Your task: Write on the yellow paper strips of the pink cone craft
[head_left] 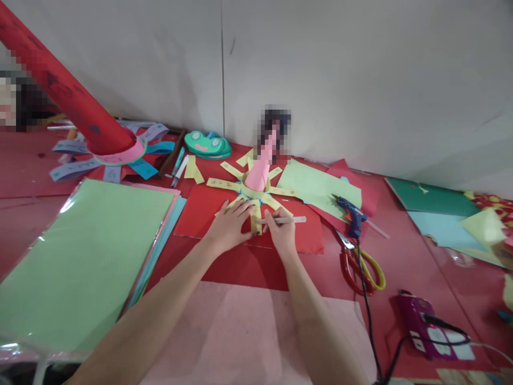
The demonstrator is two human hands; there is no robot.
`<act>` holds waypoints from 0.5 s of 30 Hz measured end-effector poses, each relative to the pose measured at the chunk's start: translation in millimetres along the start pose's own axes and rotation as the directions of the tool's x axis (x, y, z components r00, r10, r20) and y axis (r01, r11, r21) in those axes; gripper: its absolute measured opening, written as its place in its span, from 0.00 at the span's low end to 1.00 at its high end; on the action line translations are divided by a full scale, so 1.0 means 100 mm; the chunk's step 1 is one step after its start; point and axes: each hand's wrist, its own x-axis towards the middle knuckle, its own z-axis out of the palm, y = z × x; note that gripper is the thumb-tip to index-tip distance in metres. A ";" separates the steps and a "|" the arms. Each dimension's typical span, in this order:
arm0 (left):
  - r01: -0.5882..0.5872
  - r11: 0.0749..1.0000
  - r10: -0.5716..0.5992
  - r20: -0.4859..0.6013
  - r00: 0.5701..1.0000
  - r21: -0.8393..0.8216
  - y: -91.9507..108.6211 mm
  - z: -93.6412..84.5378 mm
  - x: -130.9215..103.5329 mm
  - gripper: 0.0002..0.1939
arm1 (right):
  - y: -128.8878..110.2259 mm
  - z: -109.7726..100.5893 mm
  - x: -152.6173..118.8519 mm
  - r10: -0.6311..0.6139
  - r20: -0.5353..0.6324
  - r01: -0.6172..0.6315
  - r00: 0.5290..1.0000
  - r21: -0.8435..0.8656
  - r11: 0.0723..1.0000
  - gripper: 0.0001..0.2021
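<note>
A paper craft with yellow strips [223, 184] spreading around a pink paper cone [259, 172] stands on a red sheet [192, 214]. My left hand [229, 225] lies with fingers spread over the front strips, pressing near one that points toward me. In my right hand [281, 231] is a slim whitish pen [294, 220], pinched between the fingers, its tip at that same strip. Small star drawings show on several of the other strips. What lies under my left palm is hidden.
Left stand a big red paper tube [72, 91] with purple and blue strips and a stack of green sheets [92, 256]. Frog cutouts [207, 145] lie by the wall. On the right are a glue gun [353, 214], scissors [363, 271], cables and a purple box [427, 326].
</note>
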 end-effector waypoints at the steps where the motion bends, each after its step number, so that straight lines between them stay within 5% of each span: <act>1: -0.001 1.000 0.001 -0.003 1.000 0.001 0.00 0.00 0.00 0.31 | 0.00 0.00 0.00 0.000 0.004 0.000 1.000 0.006 1.000 0.18; 15: 0.006 1.000 -0.006 0.007 1.000 0.004 0.00 0.00 -0.01 0.32 | 0.05 0.00 0.00 -0.027 0.012 0.027 1.000 -0.018 0.999 0.17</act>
